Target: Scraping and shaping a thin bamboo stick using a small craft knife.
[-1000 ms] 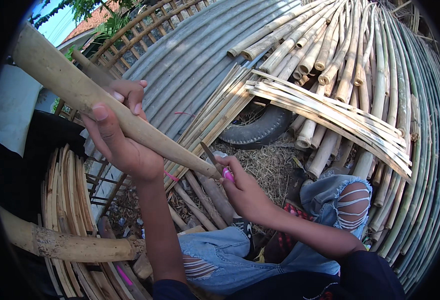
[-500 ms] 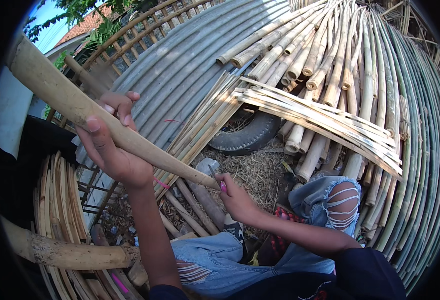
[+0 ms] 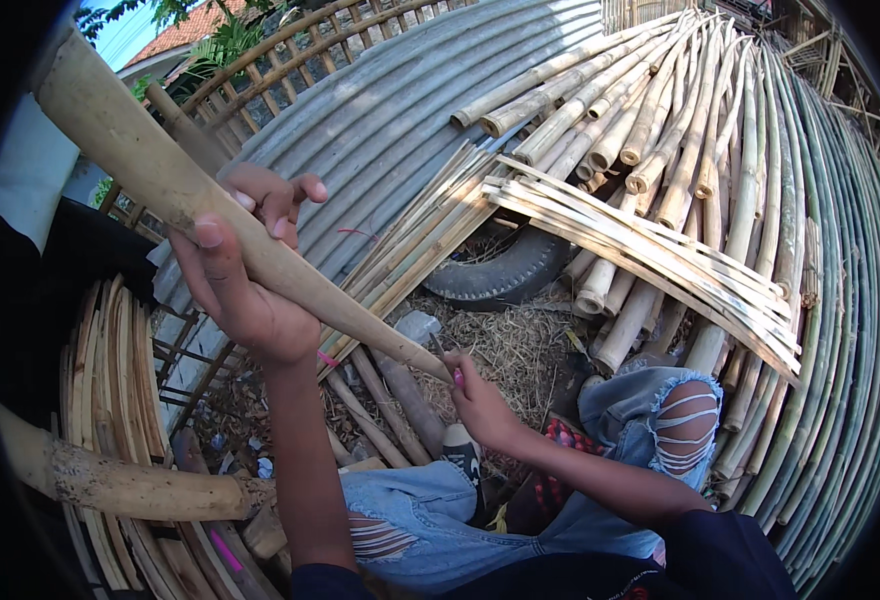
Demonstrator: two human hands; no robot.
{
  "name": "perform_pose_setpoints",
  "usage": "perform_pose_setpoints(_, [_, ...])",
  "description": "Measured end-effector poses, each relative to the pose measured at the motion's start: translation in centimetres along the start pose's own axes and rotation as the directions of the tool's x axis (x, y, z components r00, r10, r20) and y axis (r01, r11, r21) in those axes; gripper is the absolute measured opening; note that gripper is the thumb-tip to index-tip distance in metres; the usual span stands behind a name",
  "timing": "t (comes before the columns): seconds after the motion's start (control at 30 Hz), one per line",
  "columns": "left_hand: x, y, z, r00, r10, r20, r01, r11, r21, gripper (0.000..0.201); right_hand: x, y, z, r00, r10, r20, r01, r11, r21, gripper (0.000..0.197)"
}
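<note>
A thick bamboo pole (image 3: 260, 240) slants down from the upper left to a narrower-looking end in front of me. My left hand (image 3: 260, 270) grips it from below, thumb on the near side and curled fingertips showing past the far side. Close to the pole's lower end, my right hand (image 3: 482, 400) is closed round a small knife (image 3: 457, 378) with pink at its handle. Most of the handle is hidden in the fist. The blade is hard to make out against the bamboo, and I cannot tell if it cuts in.
A heavy bamboo length (image 3: 150, 497) lies at lower left beside split strips (image 3: 110, 390). Ahead are a tyre (image 3: 500, 270), a bundle of pale slats (image 3: 650, 260) and stacked bamboo poles (image 3: 700, 130). Corrugated sheeting (image 3: 360, 130) slopes behind. My jeans-clad knee (image 3: 688, 420) is bent at right.
The knife blade stood clear above the right fist before and now sits against the pole's end. The view has shifted slightly, and both hands and the pole appear a little further right and lower.
</note>
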State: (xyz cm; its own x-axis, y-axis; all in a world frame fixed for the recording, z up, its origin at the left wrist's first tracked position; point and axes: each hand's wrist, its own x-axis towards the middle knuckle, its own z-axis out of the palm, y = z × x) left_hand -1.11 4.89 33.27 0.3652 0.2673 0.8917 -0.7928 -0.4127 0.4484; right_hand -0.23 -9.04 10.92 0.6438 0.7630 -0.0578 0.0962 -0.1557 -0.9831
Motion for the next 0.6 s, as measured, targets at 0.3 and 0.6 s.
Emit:
perform_pose_setpoints(0.3, [-0.3,0.0,-1.1,1.0,-0.002,-0.025,0.001,0.998,-0.063,0.027,0.1,1.8,1.9,0.991,-0.067,-0.113,0.07,0.997,0.025,0.035])
perform_pose_setpoints(0.6, [-0.6,0.9,-3.0,0.999,-0.032,-0.02,0.03,0.997,-0.069,0.027,-0.8,0.1,2.8,0.992,-0.057,-0.113,0.07,0.991,0.111,0.035])
